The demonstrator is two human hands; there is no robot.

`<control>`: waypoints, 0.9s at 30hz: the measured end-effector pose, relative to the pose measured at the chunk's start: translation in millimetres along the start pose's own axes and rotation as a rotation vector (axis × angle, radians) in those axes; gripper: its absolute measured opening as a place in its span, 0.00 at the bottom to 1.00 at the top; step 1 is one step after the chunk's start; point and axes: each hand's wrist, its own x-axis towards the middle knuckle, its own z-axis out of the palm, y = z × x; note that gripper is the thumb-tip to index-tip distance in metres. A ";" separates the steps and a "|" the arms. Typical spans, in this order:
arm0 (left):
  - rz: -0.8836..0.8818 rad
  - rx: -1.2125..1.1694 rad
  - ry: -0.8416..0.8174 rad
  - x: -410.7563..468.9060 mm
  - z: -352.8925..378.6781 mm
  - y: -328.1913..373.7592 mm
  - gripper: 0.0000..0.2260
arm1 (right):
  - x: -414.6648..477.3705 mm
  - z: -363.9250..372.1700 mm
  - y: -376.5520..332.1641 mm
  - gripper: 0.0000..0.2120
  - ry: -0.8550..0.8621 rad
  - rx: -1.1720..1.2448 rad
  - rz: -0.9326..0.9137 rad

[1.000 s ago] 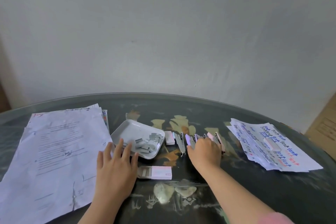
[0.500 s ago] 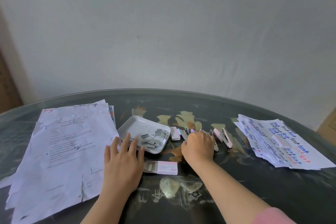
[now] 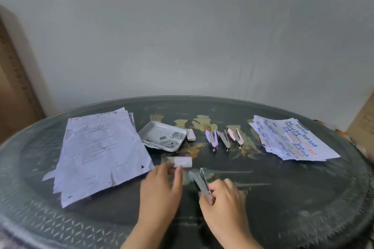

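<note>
Stapler, long axis pointing away and slightly left, pinched by fingers of right hand.

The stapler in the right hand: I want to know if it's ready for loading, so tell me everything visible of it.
The stapler is small, with a grey metal body and a pale blue top, somewhat blurred. It seems hinged open, though that is unsure. Its nose points away and slightly left. The right hand grips its rear end with curled fingers. Whether it touches the table cannot be told.
</note>
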 end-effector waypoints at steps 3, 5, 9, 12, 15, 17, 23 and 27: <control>-0.174 -0.315 -0.150 -35.8 0.1 4.3 0.17 | -34.3 7.3 -3.4 0.12 0.033 0.063 -0.032; -0.170 -0.375 -0.156 -48.2 -2.9 2.2 0.14 | -47.3 9.1 -9.1 0.16 0.048 0.101 -0.068; -0.143 -0.520 -0.090 -56.2 -11.0 -2.1 0.09 | -60.1 12.0 -17.2 0.16 0.026 0.263 -0.078; -0.139 -0.632 -0.081 -56.8 -13.7 -1.7 0.09 | -54.1 7.7 -20.5 0.12 -0.014 0.423 -0.028; -0.110 -0.707 -0.091 -57.8 -13.1 -2.6 0.12 | -36.9 -0.3 -22.0 0.12 -0.060 0.539 0.007; -0.086 -0.736 -0.103 -58.7 -12.7 -2.8 0.13 | -28.0 0.2 -21.3 0.14 -0.068 0.515 -0.028; -0.025 -0.727 -0.067 -57.6 -7.2 -6.6 0.12 | -29.3 14.3 -20.8 0.28 0.090 0.314 -0.237; 0.030 -0.694 -0.031 -59.7 -6.3 -5.6 0.10 | -30.1 15.3 -21.7 0.28 0.181 0.235 -0.309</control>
